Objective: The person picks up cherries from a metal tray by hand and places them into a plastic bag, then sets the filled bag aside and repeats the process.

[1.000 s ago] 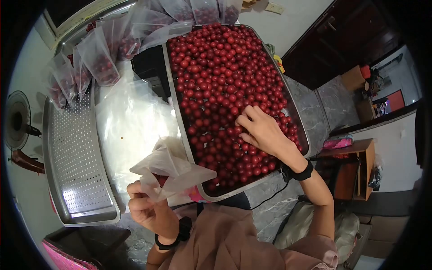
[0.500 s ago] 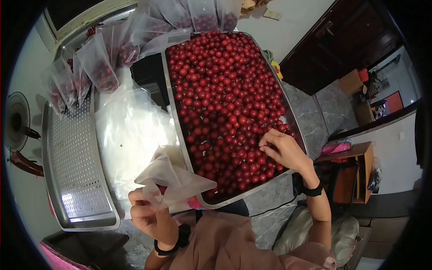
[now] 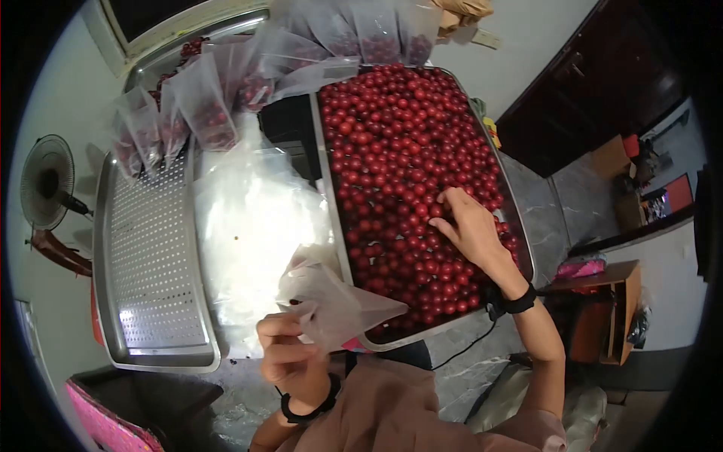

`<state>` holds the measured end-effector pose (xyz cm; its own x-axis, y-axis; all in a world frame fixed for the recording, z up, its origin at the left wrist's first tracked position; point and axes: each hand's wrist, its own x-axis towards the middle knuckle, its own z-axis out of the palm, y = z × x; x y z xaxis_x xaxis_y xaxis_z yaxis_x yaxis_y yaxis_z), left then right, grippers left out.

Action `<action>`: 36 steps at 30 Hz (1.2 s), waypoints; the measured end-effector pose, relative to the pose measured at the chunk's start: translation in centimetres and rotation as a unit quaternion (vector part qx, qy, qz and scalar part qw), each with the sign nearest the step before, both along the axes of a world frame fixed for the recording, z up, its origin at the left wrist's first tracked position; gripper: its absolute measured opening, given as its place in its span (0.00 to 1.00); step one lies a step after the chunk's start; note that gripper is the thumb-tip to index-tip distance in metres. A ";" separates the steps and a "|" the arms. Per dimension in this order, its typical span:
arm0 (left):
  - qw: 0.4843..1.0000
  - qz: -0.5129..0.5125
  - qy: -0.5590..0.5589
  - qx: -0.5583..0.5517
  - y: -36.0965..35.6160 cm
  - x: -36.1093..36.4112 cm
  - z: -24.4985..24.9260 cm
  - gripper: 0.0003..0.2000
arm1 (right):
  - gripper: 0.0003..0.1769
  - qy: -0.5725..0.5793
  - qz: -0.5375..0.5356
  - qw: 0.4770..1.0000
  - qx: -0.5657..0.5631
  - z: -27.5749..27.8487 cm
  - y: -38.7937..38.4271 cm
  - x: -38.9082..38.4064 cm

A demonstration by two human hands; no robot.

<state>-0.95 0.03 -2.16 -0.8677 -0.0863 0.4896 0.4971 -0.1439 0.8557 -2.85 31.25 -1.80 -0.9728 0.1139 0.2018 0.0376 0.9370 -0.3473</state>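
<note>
A large metal tray (image 3: 520,248) is heaped with small red fruits (image 3: 407,143). My right hand (image 3: 467,226) rests on the fruits in the tray's near right part, fingers curled down among them; I cannot tell if it grips any. My left hand (image 3: 290,354) pinches a clear plastic bag (image 3: 331,301) by its lower edge, held open just left of the tray's near corner. Both wrists wear black bands.
A perforated metal tray (image 3: 151,264) lies at the left, with several filled clear bags (image 3: 203,113) standing along its far end and behind the fruit tray. A pile of clear plastic bags (image 3: 248,218) lies between the trays. A fan (image 3: 49,181) stands far left.
My right hand moved from the tray's near right edge up toward the middle of the fruits. My left hand and the bag stayed near the tray's corner. The camera view shifted.
</note>
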 end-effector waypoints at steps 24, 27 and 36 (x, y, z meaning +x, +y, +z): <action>0.980 -0.064 0.113 -0.151 0.3 2.5 -2.5 0.16 | 0.24 -0.091 0.220 0.954 -0.184 14.0 -11.5 7.6; 0.980 -0.070 0.109 -0.153 0.2 2.6 -2.4 0.17 | 0.23 -0.184 0.181 0.932 -0.253 14.6 -11.1 9.2; 0.967 -0.073 0.162 -0.185 -0.2 2.8 -2.3 0.17 | 0.25 -0.122 0.174 0.962 -0.173 11.4 -11.9 8.1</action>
<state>1.82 -0.19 -4.44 -0.6537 0.2580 0.7114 0.7449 0.0534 0.6651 5.24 19.32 9.63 -0.9778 -0.2075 -0.0286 -0.1371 0.7375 -0.6612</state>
